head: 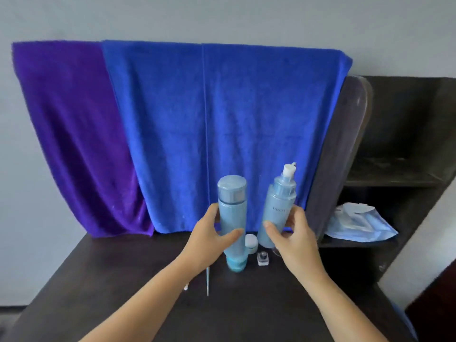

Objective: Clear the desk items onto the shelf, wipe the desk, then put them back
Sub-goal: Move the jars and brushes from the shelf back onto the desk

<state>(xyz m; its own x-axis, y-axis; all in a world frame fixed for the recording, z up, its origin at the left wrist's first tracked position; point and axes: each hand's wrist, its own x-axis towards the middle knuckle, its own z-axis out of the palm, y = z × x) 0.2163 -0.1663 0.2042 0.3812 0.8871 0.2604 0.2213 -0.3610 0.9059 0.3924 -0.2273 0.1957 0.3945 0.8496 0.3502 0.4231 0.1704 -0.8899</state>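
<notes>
My left hand [209, 236] grips a tall light-blue capped bottle [233, 213], held upright just above the dark desk [111, 280]. My right hand [292, 233] holds a second light-blue bottle with a white pump top [277, 206], tilted slightly right. Between the two bottles, on the desk, sit a small white-lidded jar [251, 243] and a tiny clear square bottle with a dark cap [262, 258]. A thin pale stick [207, 281] lies on the desk under my left wrist.
A blue towel [222, 132] and a purple towel [71, 134] hang behind the desk. To the right stands a dark shelf unit [399, 178]; its lower shelf holds a light-blue plastic packet [360, 225]. A small white object [185, 287] peeks from under my left forearm.
</notes>
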